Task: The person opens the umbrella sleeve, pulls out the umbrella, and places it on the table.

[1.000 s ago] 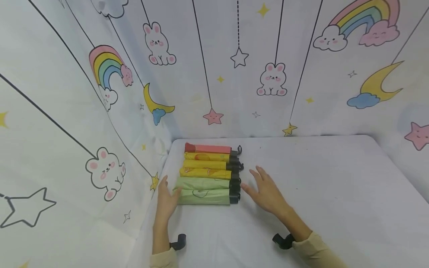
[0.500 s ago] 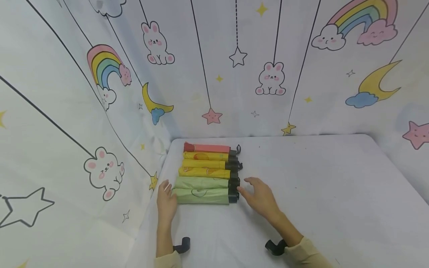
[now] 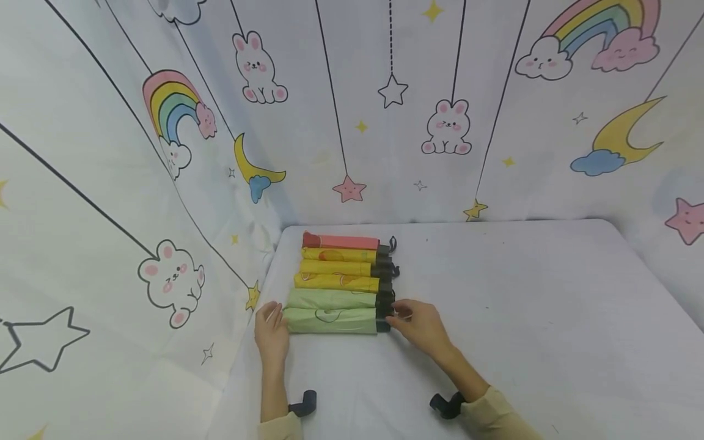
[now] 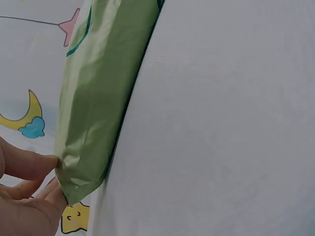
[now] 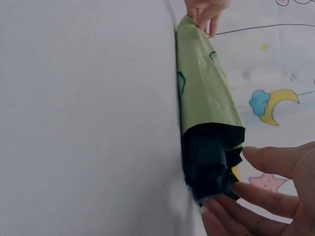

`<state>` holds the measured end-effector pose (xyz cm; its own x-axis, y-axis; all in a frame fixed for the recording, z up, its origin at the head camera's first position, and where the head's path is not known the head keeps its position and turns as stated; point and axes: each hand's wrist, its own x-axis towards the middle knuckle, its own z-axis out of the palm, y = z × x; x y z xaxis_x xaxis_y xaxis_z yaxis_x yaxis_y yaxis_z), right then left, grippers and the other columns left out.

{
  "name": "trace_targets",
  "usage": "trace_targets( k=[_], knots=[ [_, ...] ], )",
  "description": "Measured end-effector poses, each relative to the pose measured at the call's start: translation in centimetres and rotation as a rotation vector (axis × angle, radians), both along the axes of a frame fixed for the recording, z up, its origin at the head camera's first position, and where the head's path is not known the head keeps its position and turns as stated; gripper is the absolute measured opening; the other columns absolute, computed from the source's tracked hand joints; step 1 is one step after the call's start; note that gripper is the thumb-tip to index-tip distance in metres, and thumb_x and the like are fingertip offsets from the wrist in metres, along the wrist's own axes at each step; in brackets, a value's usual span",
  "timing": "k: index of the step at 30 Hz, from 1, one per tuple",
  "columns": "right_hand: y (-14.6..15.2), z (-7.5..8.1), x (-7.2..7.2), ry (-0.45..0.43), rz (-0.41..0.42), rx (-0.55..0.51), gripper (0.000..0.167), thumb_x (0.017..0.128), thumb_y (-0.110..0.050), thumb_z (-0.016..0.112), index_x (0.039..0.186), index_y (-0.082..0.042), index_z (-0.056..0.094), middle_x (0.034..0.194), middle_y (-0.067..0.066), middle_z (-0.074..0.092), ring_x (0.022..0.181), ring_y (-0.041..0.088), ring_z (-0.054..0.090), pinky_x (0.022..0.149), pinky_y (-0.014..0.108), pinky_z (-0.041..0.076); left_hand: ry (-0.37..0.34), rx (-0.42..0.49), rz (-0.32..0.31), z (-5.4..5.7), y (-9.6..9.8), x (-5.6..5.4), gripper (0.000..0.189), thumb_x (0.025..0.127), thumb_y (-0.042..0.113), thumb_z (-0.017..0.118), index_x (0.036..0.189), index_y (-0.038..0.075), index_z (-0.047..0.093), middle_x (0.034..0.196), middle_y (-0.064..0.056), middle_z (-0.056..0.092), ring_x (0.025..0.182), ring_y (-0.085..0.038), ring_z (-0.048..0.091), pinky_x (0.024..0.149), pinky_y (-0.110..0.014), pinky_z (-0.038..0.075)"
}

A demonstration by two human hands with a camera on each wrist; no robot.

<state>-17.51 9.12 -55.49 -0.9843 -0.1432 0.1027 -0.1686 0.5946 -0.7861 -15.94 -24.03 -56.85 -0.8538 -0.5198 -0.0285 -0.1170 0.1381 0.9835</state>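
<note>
Several folded umbrellas in sleeves lie side by side in a column, black handles to the right. In the head view the nearest is a light green umbrella, with a second green umbrella behind it. My left hand pinches the nearest one's closed left tip; the left wrist view has the thumb and fingers at the end of the sleeve. At the other end my right hand holds its black handle between thumb and fingers.
Behind the green pair lie three yellow umbrellas and a red umbrella at the back. White cloth covers the table. A printed curtain rises along the back and left edges.
My right hand has moved left and closed in on the nearest green umbrella's handle. My left hand's fingers have drawn in at its left tip. The umbrellas stay in place.
</note>
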Motion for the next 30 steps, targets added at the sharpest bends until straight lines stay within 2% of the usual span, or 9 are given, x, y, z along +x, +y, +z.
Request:
trace_targets(
  k=[6, 11, 19, 25, 30],
  knots=[
    [-0.3, -1.1, -0.3, -0.022, 0.042, -0.006, 0.029, 0.084, -0.019, 0.088, 0.109, -0.009, 0.079, 0.097, 0.001, 0.078, 0.086, 0.013, 0.071, 0.076, 0.035, 0.062, 0.093, 0.105, 0.053, -0.7, -0.1, 0.1, 0.045, 0.098, -0.015, 0.055, 0.142, -0.009, 0.046, 0.150, -0.030, 0.049, 0.140, -0.041, 0.052, 0.109, -0.030, 0.049],
    [-0.7, -1.6, -0.4, -0.038, 0.046, 0.002, 0.030, 0.081, -0.012, 0.090, 0.108, -0.008, 0.079, 0.090, 0.000, 0.077, 0.081, 0.010, 0.069, 0.074, 0.035, 0.061, 0.116, 0.172, 0.094, -0.9, 0.0, 0.2, 0.043, 0.098, -0.014, 0.059, 0.139, -0.009, 0.050, 0.148, -0.029, 0.052, 0.137, -0.041, 0.055, 0.104, -0.025, 0.052],
    [-0.7, -2.3, -0.6, -0.040, 0.051, 0.038, 0.034, 0.079, -0.014, 0.091, 0.110, -0.011, 0.079, 0.093, -0.003, 0.077, 0.083, 0.009, 0.068, 0.076, 0.034, 0.059, 0.161, 0.313, 0.171, -1.6, -0.1, -0.1, 0.053, 0.097, -0.013, 0.062, 0.145, -0.009, 0.039, 0.146, -0.028, 0.053, 0.137, -0.039, 0.056, 0.106, -0.026, 0.052],
    [-0.6, -2.8, -0.8, -0.040, 0.080, 0.029, 0.035, 0.081, -0.020, 0.091, 0.113, -0.011, 0.080, 0.099, -0.002, 0.075, 0.085, 0.008, 0.065, 0.075, 0.031, 0.058, 0.200, 0.362, 0.216, -1.8, 0.1, -0.2, 0.053, 0.096, -0.015, 0.062, 0.144, -0.009, 0.041, 0.144, -0.028, 0.055, 0.135, -0.039, 0.058, 0.103, -0.025, 0.054],
    [-0.5, -3.1, -1.0, -0.039, 0.085, 0.026, 0.033, 0.080, -0.022, 0.091, 0.110, -0.013, 0.081, 0.101, -0.001, 0.077, 0.092, 0.013, 0.068, 0.084, 0.039, 0.059, 0.214, 0.383, 0.233, -1.8, 0.3, -0.3, 0.053, 0.096, -0.015, 0.062, 0.144, -0.009, 0.042, 0.143, -0.029, 0.055, 0.134, -0.039, 0.058, 0.102, -0.025, 0.054]
  ],
)
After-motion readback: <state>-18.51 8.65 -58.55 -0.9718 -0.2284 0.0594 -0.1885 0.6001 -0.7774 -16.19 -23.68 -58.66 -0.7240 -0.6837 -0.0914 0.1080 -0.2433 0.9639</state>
